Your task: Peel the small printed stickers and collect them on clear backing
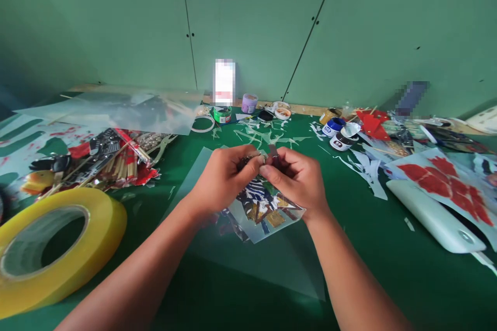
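My left hand [231, 173] and my right hand [301, 178] meet at the centre, fingers closed in pinches with thumbs nearly touching. Between them they grip a painted translucent plastic sheet [274, 217], which hangs tilted below the fingers. Blue-and-white stripes and brown, gold and white patches cover it. A narrow dark brown piece [274, 151] sticks up by my right fingertips; what it belongs to is hidden. Under both hands a larger clear plastic sheet [252, 264] lies on the green table [361, 274].
A big roll of yellow tape [104, 227] stands at the left, before a heap of sticks and wrappers [124, 160]. Paint jars [344, 137] and plastic offcuts [267, 137] lie behind my hands. On the right are a white-handled tool [435, 217] and a red-painted sheet [446, 181].
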`<state>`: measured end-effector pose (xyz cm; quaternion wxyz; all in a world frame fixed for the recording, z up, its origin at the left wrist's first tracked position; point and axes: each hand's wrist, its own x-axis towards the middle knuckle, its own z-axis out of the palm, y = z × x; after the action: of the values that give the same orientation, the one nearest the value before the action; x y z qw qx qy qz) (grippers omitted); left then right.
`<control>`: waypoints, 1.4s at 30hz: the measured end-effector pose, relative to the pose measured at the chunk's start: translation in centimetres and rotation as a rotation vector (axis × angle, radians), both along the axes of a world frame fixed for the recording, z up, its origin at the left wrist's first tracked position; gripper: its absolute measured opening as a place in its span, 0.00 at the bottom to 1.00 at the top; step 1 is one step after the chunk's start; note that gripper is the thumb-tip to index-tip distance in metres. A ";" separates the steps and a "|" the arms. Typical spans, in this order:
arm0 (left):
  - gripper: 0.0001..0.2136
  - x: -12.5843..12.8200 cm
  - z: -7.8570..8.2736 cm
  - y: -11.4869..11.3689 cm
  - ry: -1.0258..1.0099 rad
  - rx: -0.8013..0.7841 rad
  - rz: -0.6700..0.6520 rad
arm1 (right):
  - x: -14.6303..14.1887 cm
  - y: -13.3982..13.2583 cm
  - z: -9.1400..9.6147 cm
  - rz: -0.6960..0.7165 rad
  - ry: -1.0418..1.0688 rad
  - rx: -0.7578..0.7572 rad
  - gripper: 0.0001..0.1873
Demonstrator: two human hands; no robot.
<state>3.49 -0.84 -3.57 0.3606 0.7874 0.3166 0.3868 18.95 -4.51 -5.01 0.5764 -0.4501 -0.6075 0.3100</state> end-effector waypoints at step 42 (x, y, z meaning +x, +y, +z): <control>0.18 0.6 0.3 -0.6 -0.494 -0.376 -0.171 | 0.0 -0.3 -0.9 -0.104 -0.215 0.352 0.09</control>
<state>4.05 -1.43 -3.24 0.5969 0.6132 0.2182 0.4692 18.97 -4.84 -5.92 0.5933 -0.4037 -0.6862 0.1190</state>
